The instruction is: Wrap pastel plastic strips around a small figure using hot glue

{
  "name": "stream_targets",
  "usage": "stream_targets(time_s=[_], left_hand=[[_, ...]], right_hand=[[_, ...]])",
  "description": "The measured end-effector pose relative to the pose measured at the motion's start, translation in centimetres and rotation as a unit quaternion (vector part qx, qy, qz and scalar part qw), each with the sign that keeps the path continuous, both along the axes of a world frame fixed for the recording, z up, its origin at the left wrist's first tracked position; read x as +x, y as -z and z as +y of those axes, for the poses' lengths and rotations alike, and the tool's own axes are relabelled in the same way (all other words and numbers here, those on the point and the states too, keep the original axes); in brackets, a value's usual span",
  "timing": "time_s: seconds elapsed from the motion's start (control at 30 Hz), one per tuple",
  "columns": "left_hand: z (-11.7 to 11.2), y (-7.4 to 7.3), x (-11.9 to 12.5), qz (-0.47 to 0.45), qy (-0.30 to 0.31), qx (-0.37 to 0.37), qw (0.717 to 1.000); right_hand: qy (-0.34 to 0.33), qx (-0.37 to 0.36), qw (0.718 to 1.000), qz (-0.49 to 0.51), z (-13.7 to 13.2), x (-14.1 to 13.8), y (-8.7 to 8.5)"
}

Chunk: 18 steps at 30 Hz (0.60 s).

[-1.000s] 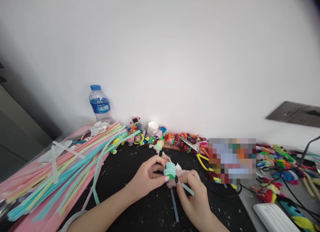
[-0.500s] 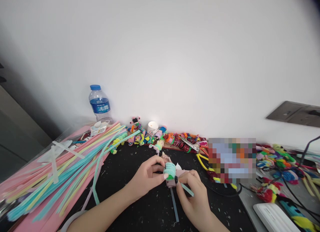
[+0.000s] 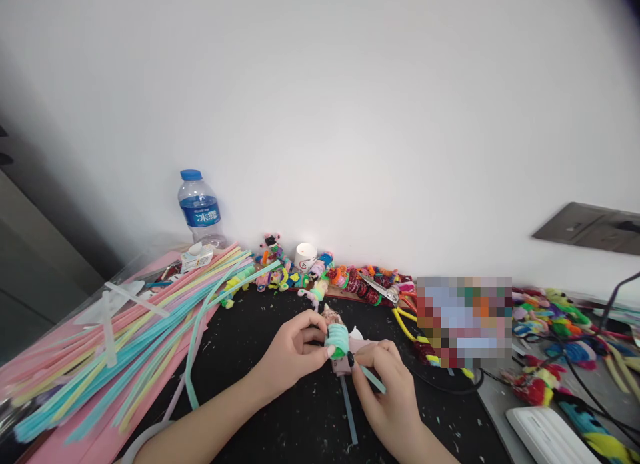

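My left hand (image 3: 293,354) pinches a small pipe-cleaner figure (image 3: 337,341) wound in pale teal with a green patch, held over the black table (image 3: 260,337). Close on its right, my right hand (image 3: 387,391) grips the free end of a teal pipe cleaner (image 3: 373,379) that runs from the figure; a dark-painted fingernail presses against the figure's pinkish base. A grey-blue stem (image 3: 349,411) hangs down from the figure between both hands.
A big sheaf of pastel pipe cleaners (image 3: 115,344) lies on pink sheets at the left. A water bottle (image 3: 200,211), a white cup (image 3: 305,255), finished colourful figures (image 3: 350,277) and scissors (image 3: 380,289) line the wall. More figures, cables and a white device (image 3: 550,437) crowd the right.
Both hands have stayed in place. The figure has turned slightly in my fingers, and the teal pipe cleaner end has shifted a little.
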<state>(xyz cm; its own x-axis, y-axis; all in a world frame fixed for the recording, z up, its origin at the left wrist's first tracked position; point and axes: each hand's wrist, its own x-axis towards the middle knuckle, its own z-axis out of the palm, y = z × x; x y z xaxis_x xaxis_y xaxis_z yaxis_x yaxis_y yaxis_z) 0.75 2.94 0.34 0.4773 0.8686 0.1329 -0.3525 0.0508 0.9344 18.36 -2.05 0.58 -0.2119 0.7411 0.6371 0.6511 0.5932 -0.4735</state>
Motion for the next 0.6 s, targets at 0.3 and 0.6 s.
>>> stream_targets(time_s=[0.3, 0.6], left_hand=[[0.23, 0.08, -0.02, -0.005, -0.029, -0.001, 1.0], [0.03, -0.23, 0.09, -0.003, -0.038, -0.003, 0.999]], right_hand=[[-0.022, 0.012, 0.999, -0.023, -0.04, 0.07, -0.37], [0.02, -0.011, 0.999, -0.041, -0.2, 0.1, 0.28]])
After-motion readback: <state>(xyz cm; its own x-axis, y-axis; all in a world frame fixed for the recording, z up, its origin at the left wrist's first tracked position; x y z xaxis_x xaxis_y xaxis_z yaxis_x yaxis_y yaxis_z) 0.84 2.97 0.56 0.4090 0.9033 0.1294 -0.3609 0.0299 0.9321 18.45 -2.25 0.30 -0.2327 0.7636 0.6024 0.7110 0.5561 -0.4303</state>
